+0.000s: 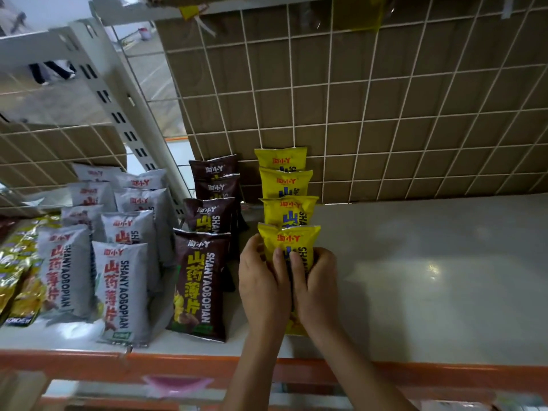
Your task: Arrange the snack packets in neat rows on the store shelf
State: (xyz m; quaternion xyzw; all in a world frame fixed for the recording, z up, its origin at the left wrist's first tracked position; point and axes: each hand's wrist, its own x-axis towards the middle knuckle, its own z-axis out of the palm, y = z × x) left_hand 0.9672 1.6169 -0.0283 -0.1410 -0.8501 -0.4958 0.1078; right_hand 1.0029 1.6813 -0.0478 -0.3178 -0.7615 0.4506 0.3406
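While grey packets [124,289] and brown packets [204,280] are standing in rows, left hand [262,280] & right hand [318,287] are curling fingers round the front yellow packet [292,240] on the shelf [415,277], prob. finishing that row.

Both forearms reach up from below, close together. Left hand [262,280] and right hand [317,287] sit thumb beside thumb, fingers wrapped round one yellow packet [292,237].

Left hand [262,281] and right hand [318,287] hide half the front yellow packet [289,237].
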